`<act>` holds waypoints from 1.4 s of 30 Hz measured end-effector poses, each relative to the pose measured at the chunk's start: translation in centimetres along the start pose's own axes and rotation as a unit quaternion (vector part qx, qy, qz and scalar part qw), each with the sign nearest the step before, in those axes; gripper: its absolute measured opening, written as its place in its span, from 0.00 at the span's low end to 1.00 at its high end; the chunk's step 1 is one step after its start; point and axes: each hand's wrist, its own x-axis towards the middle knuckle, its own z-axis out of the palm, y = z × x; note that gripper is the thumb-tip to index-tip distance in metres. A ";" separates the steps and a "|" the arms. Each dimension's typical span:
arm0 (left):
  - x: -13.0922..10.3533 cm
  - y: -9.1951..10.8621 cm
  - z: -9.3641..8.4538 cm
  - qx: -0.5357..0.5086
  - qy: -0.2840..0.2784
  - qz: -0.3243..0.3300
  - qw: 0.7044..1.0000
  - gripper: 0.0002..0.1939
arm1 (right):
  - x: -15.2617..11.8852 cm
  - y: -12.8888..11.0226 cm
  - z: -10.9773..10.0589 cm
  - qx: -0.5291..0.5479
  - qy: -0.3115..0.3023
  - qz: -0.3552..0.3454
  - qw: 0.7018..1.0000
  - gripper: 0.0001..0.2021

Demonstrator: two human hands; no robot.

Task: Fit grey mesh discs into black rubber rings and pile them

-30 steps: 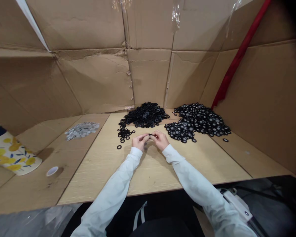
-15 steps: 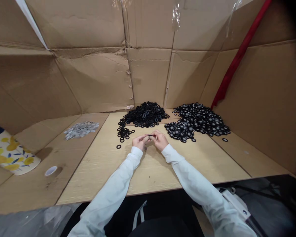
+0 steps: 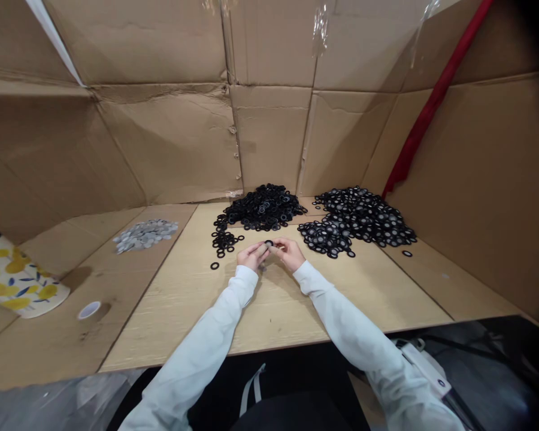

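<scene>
Over the middle of the board my left hand [image 3: 250, 257] and my right hand [image 3: 289, 255] meet, fingers pinched on one small black ring [image 3: 269, 242]. Its centre looks pale, though the fingertips cover part of it. Something greyish shows faintly under the left fingers, too small to make out. Beyond the hands lies a heap of plain black rings [image 3: 265, 206], with several loose ones spilling to its left. Right of it spreads a pile of black rings with pale centres [image 3: 363, 218]. A flat pile of grey-white discs [image 3: 146, 235] lies to the left.
Cardboard walls [image 3: 269, 137] enclose the wooden board [image 3: 179, 305] at the back and sides. A white cup with lemon print [image 3: 27, 281] lies at the left, near a small white round piece [image 3: 89, 310]. A red strip [image 3: 426, 114] hangs down the right wall.
The fingers have shifted a little, and the ring's face now shows more, tilted towards me. Both hands stay together in nearly the same place. The view has moved slightly.
</scene>
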 end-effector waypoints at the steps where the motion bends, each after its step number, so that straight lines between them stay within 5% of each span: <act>1: -0.1 0.0 0.0 -0.004 -0.001 0.000 1.000 0.08 | 0.1 0.1 0.1 0.019 0.004 0.011 1.000 0.11; 11: 0.0 -0.1 -0.1 0.030 -0.031 0.030 0.999 0.12 | 0.3 0.5 0.1 0.031 0.045 0.038 0.998 0.08; 21: 0.5 0.1 -0.3 0.025 -0.002 0.039 0.999 0.10 | 0.1 -0.7 -0.3 0.152 -0.018 0.115 0.981 0.13; 42: -0.1 0.4 0.0 0.036 -0.003 0.007 0.999 0.04 | 0.4 0.5 -0.7 0.017 0.087 0.082 0.993 0.11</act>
